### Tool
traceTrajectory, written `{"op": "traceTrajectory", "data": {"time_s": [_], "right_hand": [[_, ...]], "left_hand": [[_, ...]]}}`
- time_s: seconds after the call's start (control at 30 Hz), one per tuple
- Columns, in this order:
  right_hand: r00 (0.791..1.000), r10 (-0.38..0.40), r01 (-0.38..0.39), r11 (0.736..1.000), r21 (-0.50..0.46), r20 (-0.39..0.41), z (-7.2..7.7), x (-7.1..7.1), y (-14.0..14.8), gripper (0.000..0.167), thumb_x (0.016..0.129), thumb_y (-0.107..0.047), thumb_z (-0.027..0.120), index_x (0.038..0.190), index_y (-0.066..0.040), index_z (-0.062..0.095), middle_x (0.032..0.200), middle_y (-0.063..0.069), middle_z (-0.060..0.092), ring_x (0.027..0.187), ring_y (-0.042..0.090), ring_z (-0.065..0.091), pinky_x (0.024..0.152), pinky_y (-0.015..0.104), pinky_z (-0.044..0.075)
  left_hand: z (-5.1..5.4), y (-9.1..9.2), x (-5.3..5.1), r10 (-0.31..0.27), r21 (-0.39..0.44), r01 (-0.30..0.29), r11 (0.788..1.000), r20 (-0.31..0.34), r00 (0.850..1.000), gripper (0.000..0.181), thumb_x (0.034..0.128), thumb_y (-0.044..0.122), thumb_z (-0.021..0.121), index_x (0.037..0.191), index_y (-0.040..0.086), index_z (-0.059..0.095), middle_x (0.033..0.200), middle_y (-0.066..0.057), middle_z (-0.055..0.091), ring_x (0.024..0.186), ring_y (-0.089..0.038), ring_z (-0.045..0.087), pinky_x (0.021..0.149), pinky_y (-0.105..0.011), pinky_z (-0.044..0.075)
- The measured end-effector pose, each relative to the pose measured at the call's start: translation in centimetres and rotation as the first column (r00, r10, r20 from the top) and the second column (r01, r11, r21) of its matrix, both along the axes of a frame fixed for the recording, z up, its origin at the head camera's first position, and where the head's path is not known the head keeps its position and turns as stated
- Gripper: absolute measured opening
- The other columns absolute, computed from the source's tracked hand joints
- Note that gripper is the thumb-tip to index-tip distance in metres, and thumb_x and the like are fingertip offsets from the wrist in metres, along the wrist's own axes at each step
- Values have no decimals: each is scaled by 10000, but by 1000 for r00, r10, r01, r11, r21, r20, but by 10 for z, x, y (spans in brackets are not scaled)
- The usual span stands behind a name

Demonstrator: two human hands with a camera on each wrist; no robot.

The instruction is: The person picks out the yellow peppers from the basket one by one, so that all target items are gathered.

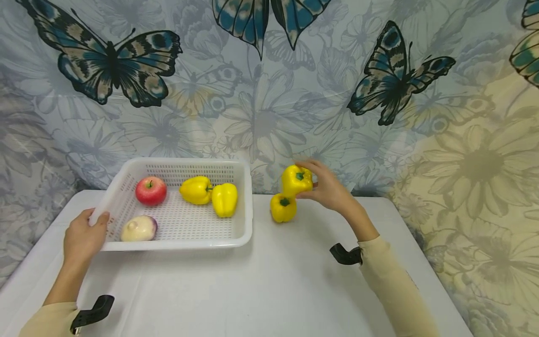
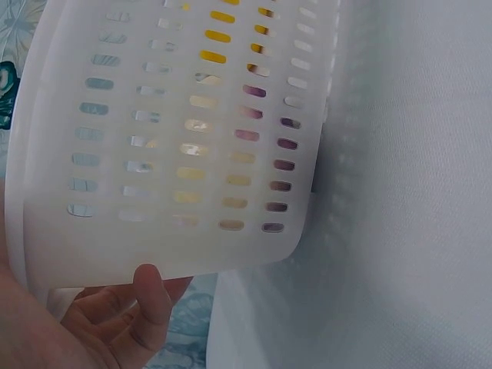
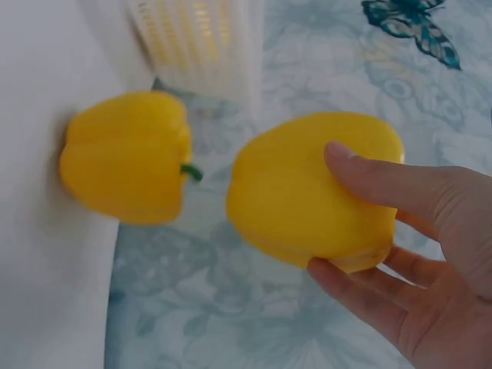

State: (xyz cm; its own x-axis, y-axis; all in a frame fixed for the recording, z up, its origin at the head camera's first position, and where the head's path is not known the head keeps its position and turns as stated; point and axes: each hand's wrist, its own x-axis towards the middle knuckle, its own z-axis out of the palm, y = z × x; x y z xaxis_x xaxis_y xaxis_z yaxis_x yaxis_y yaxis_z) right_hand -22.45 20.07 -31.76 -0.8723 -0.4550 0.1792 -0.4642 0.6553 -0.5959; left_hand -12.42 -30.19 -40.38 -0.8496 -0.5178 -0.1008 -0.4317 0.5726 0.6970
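My right hand (image 1: 330, 189) grips a yellow pepper (image 1: 296, 179) between thumb and fingers; in the right wrist view the held pepper (image 3: 311, 188) is off the table. Another yellow pepper (image 1: 283, 208) stands on the table just in front of it, its green stem showing. With thumb and fingers, my left hand (image 1: 85, 236) holds the left end of a white perforated basket (image 1: 177, 244). Inside the basket lie a red apple (image 1: 151, 191), a pale onion-like vegetable with a purplish edge (image 1: 139, 228), and two yellow peppers touching each other, one (image 1: 195, 190) left of the other (image 1: 224, 200).
A white-covered table (image 1: 269, 290) carries the basket and the loose pepper. Behind it hangs a cloth (image 1: 269, 117) printed with butterflies and flowers. A black strap piece (image 1: 346, 254) sits at the right wrist, another (image 1: 93, 312) at the left.
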Motion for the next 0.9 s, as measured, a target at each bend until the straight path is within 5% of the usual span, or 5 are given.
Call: {"op": "traceTrajectory", "data": {"time_s": [0.37, 0.53, 0.9], "right_hand": [[994, -91, 96, 990, 103, -53, -17, -3, 39, 757, 749, -66, 848, 1407, -16, 476, 1351, 198, 487, 1195, 397, 503, 851, 493, 534], [994, -90, 98, 985, 142, -63, -29, -6, 51, 752, 712, -36, 865, 1369, 19, 502, 1324, 229, 519, 1192, 417, 502, 939, 559, 462], [991, -19, 3, 993, 121, 133, -71, -28, 79, 771, 717, -2, 850, 1367, 92, 448, 1364, 264, 500, 1232, 429, 471, 1055, 568, 350]], "left_hand": [[1, 2, 0, 10, -2, -10, 1000, -7, 1000, 579, 1050, 289, 332, 1455, -123, 291, 1385, -412, 389, 1240, -578, 402, 970, -649, 342], [1, 1, 0, 7, -4, -7, 1000, -7, 1000, 577, 1049, 283, 337, 1450, -130, 294, 1377, -419, 391, 1234, -578, 406, 963, -649, 346], [1, 1, 1, 0, -7, 0, 1000, -8, 1000, 577, 1049, 284, 335, 1449, -131, 294, 1368, -426, 393, 1222, -581, 414, 961, -650, 349]]}}
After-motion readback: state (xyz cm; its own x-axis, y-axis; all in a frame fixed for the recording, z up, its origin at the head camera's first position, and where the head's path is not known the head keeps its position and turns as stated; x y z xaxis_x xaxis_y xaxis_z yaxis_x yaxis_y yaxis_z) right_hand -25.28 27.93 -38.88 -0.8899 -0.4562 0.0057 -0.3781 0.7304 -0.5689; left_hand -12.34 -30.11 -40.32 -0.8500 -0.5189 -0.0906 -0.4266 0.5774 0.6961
